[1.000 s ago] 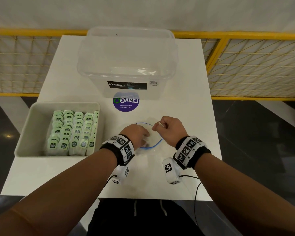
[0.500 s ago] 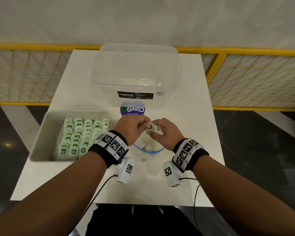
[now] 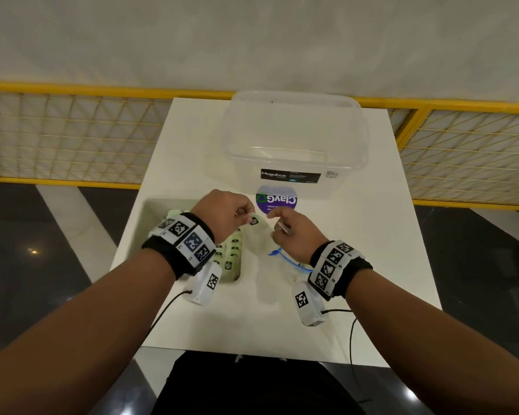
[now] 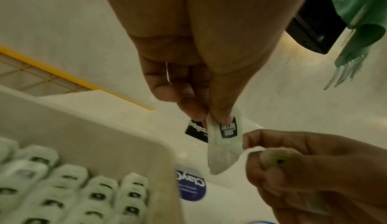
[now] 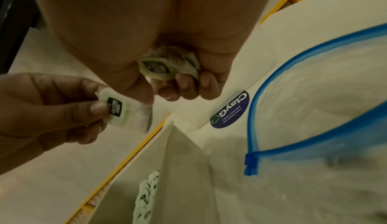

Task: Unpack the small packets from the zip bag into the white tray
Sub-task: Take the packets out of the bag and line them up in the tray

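Left hand (image 3: 226,212): raised over the near right corner of the white tray (image 3: 150,209), thumb and forefinger pinching one small pale-green packet (image 4: 225,142) by its top edge; the packet hangs free, black label facing the camera. Right hand (image 3: 291,232): just beside the left, fingers curled round further packets (image 5: 167,66) bunched in the palm, thumb and forefinger tips close to the hanging packet's lower edge; whether they touch it cannot be told.

Table (image 3: 372,235): white, bearing all items below.
Clear storage box (image 3: 294,145): at the far side, black label on its front wall.
White tray: at the left, holding upright rows of green packets (image 4: 69,192).
Zip bag (image 5: 314,111): clear, blue zip strip, lying on the table beneath the right wrist, mouth gaping.
Round purple sticker (image 3: 277,202): on the table between box and hands.
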Demonstrator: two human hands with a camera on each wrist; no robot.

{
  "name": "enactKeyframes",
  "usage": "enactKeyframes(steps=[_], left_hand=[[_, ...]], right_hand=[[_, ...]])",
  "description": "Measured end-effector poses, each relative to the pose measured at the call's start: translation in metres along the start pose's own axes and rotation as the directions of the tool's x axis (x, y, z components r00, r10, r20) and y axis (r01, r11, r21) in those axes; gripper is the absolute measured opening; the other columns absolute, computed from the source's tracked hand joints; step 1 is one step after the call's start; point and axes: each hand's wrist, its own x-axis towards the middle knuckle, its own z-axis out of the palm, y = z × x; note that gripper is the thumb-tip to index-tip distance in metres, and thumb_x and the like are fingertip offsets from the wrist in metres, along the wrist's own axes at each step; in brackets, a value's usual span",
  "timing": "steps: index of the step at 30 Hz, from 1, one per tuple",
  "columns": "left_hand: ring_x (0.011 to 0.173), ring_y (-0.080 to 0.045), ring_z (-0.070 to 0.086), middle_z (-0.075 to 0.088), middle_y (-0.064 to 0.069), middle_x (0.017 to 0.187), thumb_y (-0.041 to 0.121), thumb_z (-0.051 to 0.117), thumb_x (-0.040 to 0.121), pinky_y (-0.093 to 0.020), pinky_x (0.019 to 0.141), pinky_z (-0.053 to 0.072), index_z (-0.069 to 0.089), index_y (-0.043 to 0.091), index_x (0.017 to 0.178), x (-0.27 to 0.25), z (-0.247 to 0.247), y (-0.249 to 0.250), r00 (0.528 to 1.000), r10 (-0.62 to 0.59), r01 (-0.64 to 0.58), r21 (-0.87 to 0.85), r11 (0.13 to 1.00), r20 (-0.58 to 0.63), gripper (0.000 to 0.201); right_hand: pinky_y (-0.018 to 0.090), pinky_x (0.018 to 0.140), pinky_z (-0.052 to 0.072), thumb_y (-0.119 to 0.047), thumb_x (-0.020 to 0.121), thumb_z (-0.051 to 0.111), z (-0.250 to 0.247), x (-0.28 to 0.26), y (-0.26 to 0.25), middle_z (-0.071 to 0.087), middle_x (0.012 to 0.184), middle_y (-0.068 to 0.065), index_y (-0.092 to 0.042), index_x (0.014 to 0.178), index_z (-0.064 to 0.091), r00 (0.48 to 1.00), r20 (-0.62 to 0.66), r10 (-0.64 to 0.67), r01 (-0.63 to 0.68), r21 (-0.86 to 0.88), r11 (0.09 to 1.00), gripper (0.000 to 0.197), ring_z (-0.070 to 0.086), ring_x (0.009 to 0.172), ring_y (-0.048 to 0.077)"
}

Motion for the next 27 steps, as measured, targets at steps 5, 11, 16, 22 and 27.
enactKeyframes(steps=[5, 11, 16, 22, 27], left_hand=[[0.074, -0.01, 0.056, 0.061, 0.012, 0.078, 0.031, 0.061, 0.091, -0.024, 0.071, 0.043, 0.065, 0.025, 0.097, -0.01, -0.031, -0.053, 0.992, -0.058, 0.037, 0.179, 0.983, 0.112, 0.009], [0.095, -0.014, 0.06, 0.068, 0.005, 0.108, 0.025, 0.056, 0.092, -0.024, 0.08, 0.044, 0.067, 0.02, 0.11, -0.017, -0.011, -0.092, 0.848, -0.18, -0.072, 0.445, 0.892, 0.499, 0.021], [0.07, -0.006, 0.058, 0.068, 0.0, 0.11, 0.021, 0.063, 0.089, -0.019, 0.068, 0.043, 0.067, 0.015, 0.114, -0.009, 0.015, -0.102, 0.716, -0.262, -0.172, 0.527, 0.832, 0.647, 0.026], [0.081, -0.017, 0.053, 0.064, 0.001, 0.098, 0.031, 0.061, 0.089, -0.03, 0.083, 0.05, 0.069, 0.013, 0.113, 0.009, 0.033, -0.113, 0.756, -0.234, -0.253, 0.602, 0.758, 0.612, 0.031], [0.106, -0.021, 0.062, 0.066, 0.0, 0.117, 0.033, 0.067, 0.086, -0.032, 0.091, 0.05, 0.067, 0.016, 0.117, 0.012, 0.04, -0.117, 0.753, -0.197, -0.235, 0.537, 0.81, 0.628, 0.035]], right_hand=[[0.037, 0.06, 0.038, -0.01, 0.089, 0.048, 0.021, 0.009, -0.022, 0.045, 0.072, 0.006, -0.018, 0.08, 0.035, 0.996, -0.019, 0.089, -0.087, 0.112, 0.99, 0.017, 0.038, 0.064, 0.019], [0.037, 0.062, 0.053, -0.014, 0.09, 0.052, 0.037, 0.013, -0.03, 0.07, 0.084, 0.009, -0.014, 0.083, 0.047, 0.991, 0.022, 0.131, -0.133, 0.119, 0.984, 0.008, 0.069, 0.07, 0.021], [0.038, 0.066, 0.06, -0.022, 0.093, 0.061, 0.045, 0.01, -0.033, 0.073, 0.084, 0.01, -0.011, 0.086, 0.059, 0.993, 0.007, 0.114, -0.114, 0.098, 0.989, 0.013, 0.072, 0.081, 0.021], [0.035, 0.055, 0.054, -0.025, 0.092, 0.063, 0.055, 0.009, -0.028, 0.071, 0.074, 0.019, -0.004, 0.082, 0.061, 0.986, 0.017, 0.169, -0.169, 0.163, 0.972, 0.023, 0.066, 0.057, 0.026], [0.039, 0.071, 0.06, -0.013, 0.088, 0.067, 0.061, 0.008, -0.027, 0.071, 0.072, 0.011, -0.007, 0.085, 0.066, 0.985, -0.004, 0.172, -0.17, 0.163, 0.972, 0.008, 0.068, 0.066, 0.021]])
